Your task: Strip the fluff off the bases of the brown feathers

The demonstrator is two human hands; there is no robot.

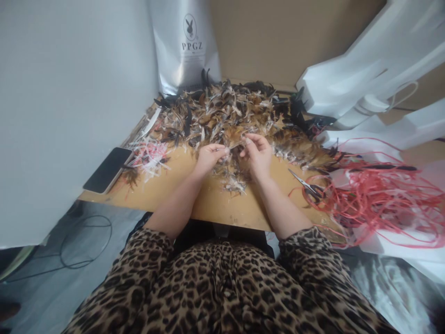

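Observation:
Both of my hands are raised over the near side of a large heap of brown, black and tan feathers point(225, 104). My left hand point(209, 159) has thumb and forefinger pinched together on the pale end of what looks like a feather. Close by on the right, the fingers of my right hand point(257, 155) are closed on a brown feather point(236, 138); its exact outline blends into the heap behind. Under and between the hands lies a small clump of loose feathers point(234, 183) on the brown tabletop point(167, 185).
Scissors point(308, 184) lie right of my hands, beside a tangle of red plastic ribbon point(382, 199). On the left are a phone point(108, 170) and a pile of white and pink strips point(149, 157). A silver bag point(187, 46) stands behind; white foam pieces point(354, 69) are at right.

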